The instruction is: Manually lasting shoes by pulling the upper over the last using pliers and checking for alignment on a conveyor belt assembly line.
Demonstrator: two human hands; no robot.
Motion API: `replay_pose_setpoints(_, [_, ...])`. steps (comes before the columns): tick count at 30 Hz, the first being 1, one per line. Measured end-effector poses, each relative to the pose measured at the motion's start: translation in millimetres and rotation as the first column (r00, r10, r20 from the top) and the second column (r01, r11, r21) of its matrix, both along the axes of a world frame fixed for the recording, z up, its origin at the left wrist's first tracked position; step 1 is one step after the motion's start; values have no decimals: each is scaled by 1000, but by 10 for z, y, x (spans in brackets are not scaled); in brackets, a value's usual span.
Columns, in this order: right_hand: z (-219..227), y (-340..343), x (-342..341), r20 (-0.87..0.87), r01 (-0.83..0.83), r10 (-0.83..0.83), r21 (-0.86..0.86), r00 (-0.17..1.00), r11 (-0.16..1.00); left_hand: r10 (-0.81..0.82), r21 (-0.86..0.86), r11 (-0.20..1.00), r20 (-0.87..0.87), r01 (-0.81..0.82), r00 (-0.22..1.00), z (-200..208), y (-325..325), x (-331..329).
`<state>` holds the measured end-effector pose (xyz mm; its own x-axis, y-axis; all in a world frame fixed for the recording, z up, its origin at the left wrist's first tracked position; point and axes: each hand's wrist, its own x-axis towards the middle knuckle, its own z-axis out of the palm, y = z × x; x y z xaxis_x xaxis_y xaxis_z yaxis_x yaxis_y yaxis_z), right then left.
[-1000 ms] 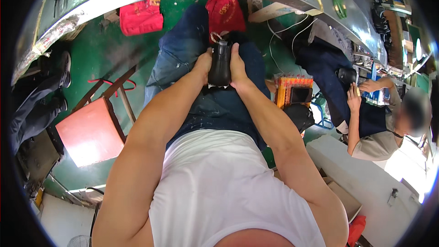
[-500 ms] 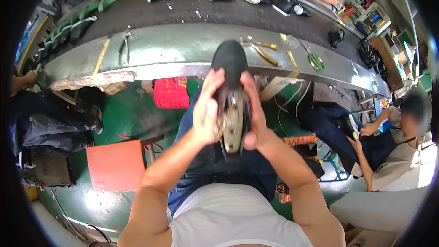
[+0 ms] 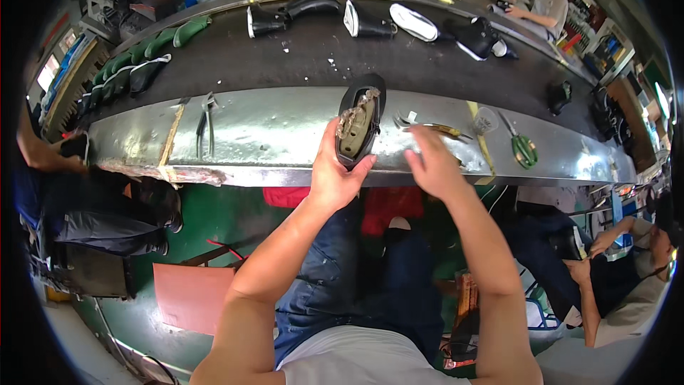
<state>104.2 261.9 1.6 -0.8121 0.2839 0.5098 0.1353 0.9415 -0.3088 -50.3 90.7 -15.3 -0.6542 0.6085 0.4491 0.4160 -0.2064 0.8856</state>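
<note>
My left hand [image 3: 336,177] is closed around the heel end of a black shoe [image 3: 362,128], held over the metal ledge with its toe pointing away. The shoe's underside faces up, showing an olive-tan surface with small holes and a ragged, crumpled edge along the left and toe. My right hand [image 3: 436,165] is off the shoe, its fingers stretched toward a pair of pincers [image 3: 450,130] with yellow-brown handles on the ledge. Its fingertips are at the handles; whether they touch cannot be made out. Part of what lies behind this hand is hidden.
On the metal ledge [image 3: 263,117] lie pliers [image 3: 205,127], green-handled scissors [image 3: 525,150] and a clear cup [image 3: 486,120]. Black shoes and boots [image 3: 361,20] and green shoes [image 3: 160,41] stand on the dark belt [image 3: 285,64]. Co-workers are at both sides and across.
The shoe has moved forward over the ledge and turned slightly. My right hand has let go of it and moved right to the pincers; the left still holds it. My view has tilted up.
</note>
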Motion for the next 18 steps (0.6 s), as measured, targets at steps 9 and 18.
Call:
replay_pose_setpoints(9, [-212,577,249,97,311,-325,132,941,941,-390,75,921,220,383,894,66,1401,-778])
replay_pose_setpoints(18, [-209,572,236,31,280,-282,54,959,958,-443,-156,876,113,456,890,96,2841,-1511])
